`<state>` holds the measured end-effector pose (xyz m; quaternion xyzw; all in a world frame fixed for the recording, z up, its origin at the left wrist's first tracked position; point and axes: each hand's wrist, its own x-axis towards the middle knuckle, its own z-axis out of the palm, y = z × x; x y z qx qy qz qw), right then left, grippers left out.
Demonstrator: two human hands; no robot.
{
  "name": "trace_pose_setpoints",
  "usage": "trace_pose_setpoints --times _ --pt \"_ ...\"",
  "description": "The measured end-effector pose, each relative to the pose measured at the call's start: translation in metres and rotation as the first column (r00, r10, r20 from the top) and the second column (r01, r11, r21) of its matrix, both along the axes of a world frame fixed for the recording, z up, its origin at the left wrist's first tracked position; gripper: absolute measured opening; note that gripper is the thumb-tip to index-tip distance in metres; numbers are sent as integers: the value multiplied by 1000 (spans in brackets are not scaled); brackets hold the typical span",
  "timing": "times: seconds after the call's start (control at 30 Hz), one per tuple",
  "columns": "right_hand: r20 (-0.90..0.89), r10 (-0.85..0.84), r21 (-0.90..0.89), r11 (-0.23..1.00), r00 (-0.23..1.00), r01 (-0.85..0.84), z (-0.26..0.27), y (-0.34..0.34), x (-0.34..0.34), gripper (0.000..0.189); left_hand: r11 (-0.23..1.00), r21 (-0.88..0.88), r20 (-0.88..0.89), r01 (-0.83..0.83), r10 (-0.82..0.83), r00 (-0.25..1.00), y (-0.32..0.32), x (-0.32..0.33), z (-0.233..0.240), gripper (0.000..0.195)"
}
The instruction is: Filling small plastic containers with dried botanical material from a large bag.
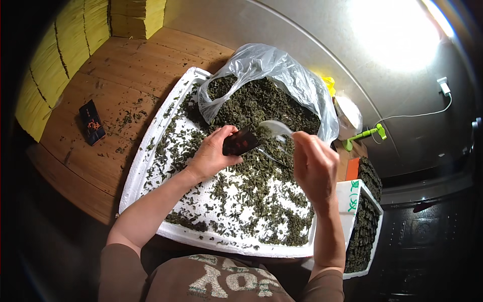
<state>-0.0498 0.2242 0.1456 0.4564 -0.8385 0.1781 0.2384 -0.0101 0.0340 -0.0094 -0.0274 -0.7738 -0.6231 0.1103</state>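
My left hand [211,153] holds a small dark printed packet [240,141] on its side, with its mouth facing right. In my right hand [317,164] is a pale plastic spoon [278,127], its bowl right at the packet's mouth, where some dark green dried leaves show. Below both hands lies a white foam tray [140,166] strewn with rolled leaves that look like tea. A clear plastic bag [260,60] lies open across the tray's far part, filled with a heap of the same leaves [256,100]. Whether leaves are inside the packet is hidden.
Another dark packet [92,122] lies on the wooden table [113,79] at left, among loose leaves. Yellow stacks [71,41] line the far left. At right stand a white foam box [349,215] of leaves and a green stand [364,136]; a white cable [419,115] runs along the wall.
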Motion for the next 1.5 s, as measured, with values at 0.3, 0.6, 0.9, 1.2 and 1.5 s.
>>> trace_pose_setpoints --times 0.3,0.6,0.9,1.2,1.5 --pt "-56 27 -23 999 998 -28 -1 4 0 8 987 151 -2 56 -56 998 3 -4 -3 61" --pt "30 5 -233 973 1000 2 -20 6 -12 12 976 196 16 92 -97 995 3 -4 0 61" --pt "337 -440 -98 863 832 496 -104 54 -103 11 975 213 37 69 -79 996 -1 -4 0 66" --pt "891 -8 -321 696 454 643 -152 20 -126 16 975 222 55 17 -30 998 -4 -8 -6 59" --pt "853 203 -495 607 481 622 -106 62 -104 11 990 138 66 10 -19 998 -3 -4 1 60"
